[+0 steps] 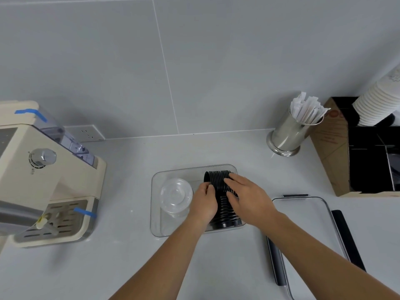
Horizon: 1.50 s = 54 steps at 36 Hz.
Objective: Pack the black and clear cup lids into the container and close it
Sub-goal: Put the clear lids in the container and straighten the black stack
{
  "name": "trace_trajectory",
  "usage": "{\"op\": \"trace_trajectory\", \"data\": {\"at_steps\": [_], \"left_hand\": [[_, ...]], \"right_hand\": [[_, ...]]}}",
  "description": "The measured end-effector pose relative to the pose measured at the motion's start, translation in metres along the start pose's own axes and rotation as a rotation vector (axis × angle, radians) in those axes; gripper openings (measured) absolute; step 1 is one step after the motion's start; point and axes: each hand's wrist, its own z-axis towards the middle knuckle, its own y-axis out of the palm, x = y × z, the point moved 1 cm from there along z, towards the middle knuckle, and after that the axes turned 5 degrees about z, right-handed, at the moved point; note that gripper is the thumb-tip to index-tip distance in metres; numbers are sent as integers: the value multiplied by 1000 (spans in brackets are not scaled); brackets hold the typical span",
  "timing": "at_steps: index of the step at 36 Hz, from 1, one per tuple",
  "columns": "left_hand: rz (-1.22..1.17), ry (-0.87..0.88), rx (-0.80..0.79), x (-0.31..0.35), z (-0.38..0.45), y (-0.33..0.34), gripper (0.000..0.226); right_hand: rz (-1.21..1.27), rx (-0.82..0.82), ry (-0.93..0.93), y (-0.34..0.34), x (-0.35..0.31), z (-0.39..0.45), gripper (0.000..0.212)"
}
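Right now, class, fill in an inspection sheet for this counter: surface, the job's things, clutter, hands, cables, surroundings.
Surface: pale grey counter, no spills seen.
Job's things: clear container open; black lids in a row on edge in its right side; clear lids stacked in its left side; container lid lying on the counter to the right.
Clutter: steel holder of wrapped straws; cardboard box with black dividers.
Hands: left hand and right hand both grip the black lids.
Cables: nothing seen.
Surroundings: coffee machine at left, wall socket, stacked paper cups, grey tiled wall.
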Motion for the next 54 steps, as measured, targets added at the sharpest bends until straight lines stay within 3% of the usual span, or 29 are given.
{"op": "trace_trajectory", "data": {"at_steps": [15,35,54], "left_hand": [[20,-32,-67,4,2,-2,29],[41,40,25,2,4,-5,31],[108,108,-9,-4,-21,-19,23]], "right_hand": [[-22,3,-4,1,0,-3,41],[16,-4,38,-3,1,-1,45],[79,35,19,-15,-8,-3,44]]}}
